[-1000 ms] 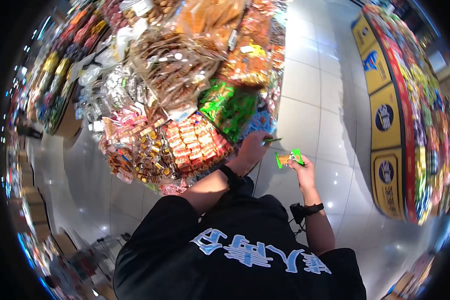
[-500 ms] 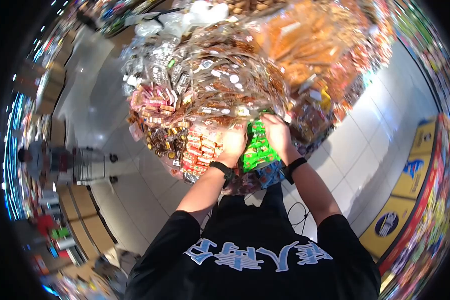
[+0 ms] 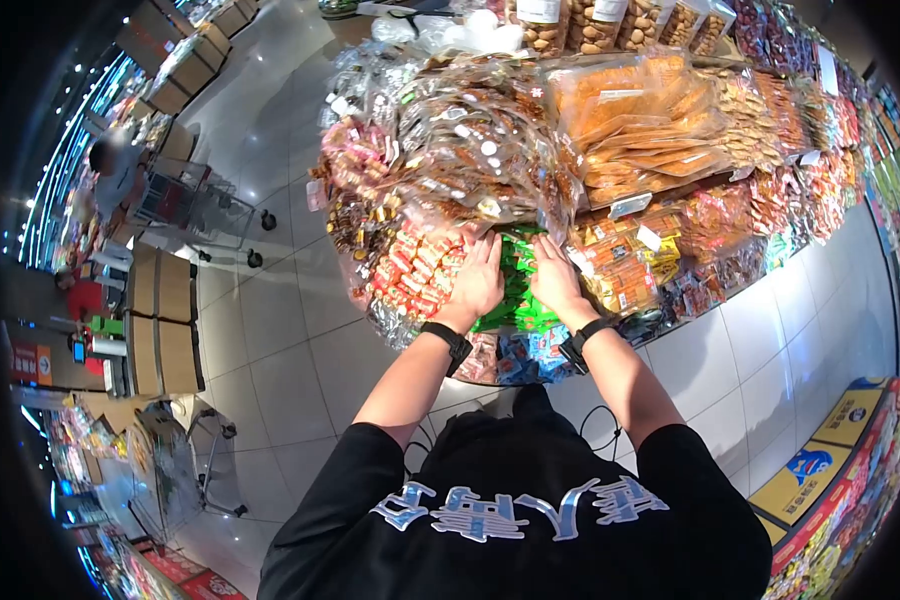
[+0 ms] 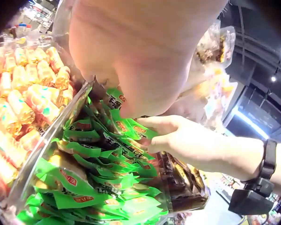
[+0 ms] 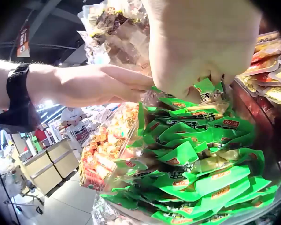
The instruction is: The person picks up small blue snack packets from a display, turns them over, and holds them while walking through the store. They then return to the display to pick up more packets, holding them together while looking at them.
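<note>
Left grip (image 3: 477, 282) and right grip (image 3: 554, 282), loosely open and pinching nothing visible, touched the green packets (image 3: 516, 288) beneath them, where light, even pressure looked wisest!

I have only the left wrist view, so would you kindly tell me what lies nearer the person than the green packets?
Observer: In the head view, blue packets lie there, just in front of the green packets.
Operator: Thank you; is anything worn at the wrist behind the left hand?
Observer: Yes, a black band shows there.
Operator: And what is the person wearing?
Observer: A black shirt with large pale lettering on it.
</note>
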The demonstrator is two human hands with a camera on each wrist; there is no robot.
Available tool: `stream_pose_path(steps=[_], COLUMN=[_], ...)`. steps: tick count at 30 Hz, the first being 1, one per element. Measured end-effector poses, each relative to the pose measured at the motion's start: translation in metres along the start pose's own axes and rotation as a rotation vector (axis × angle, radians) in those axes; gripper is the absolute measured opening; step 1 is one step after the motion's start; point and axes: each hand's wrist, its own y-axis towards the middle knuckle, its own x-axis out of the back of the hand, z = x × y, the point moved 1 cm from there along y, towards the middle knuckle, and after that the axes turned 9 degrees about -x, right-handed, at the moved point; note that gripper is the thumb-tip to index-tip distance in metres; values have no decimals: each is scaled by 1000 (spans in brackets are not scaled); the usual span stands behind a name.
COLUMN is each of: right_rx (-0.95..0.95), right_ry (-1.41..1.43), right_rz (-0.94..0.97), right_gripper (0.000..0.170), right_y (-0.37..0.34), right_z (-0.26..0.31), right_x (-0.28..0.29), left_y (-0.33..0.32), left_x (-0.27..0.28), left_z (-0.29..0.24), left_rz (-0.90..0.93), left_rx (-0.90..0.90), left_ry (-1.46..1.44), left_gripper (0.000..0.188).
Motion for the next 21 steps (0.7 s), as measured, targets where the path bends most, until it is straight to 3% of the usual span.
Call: stream_pose_path(steps=[2,3,6,7,8,10,12,14,15,16,19,21], right_rx=[53,42,57,44,38,-34,-65,-71,-16,-36,-309,-394], right_ry=[24,77,204,218,238,282,226,216,238,256,138,109], right_rz=[-105,-83,-170,-204,-212,-184,-181,-153,-170,-164,33,64], right_gripper=[64,68,61,58,56,54,52,52,52,52,57,58], right_y=[-20,-31,-75,-93,-114,-160,-206,-256,-281,-306,-372,-407], right_z=[3,6,12,14,14,15,5,-10,-13,-12,-14,-11], right_x=[6,11,20,21,20,18,1,-21,-27,-30,-48,-49], left_y=[-17,-26,-48,-61,-74,-108,-147,-191,-205,-220,-257,-272], left_x=[13,23,82,92,131,177,260,318,329,338,349,351], left_z=[-9,-15,-37,-40,-61,-82,-128,-160,-166,-172,-187,-195], left_rz=[7,-99,36,6,70,88,104,61,11,0,1,18], left_rx=[17,6,116,146,178,43,-2,-245,-484,-611,-781,-834], left_ry=[-32,-63,-426,-684,-883,-1246,-1336,-1389,-1411,-1466,-1618,-1697], left_gripper=[73,64,46,30,27,26,25,27,29,29,28,28])
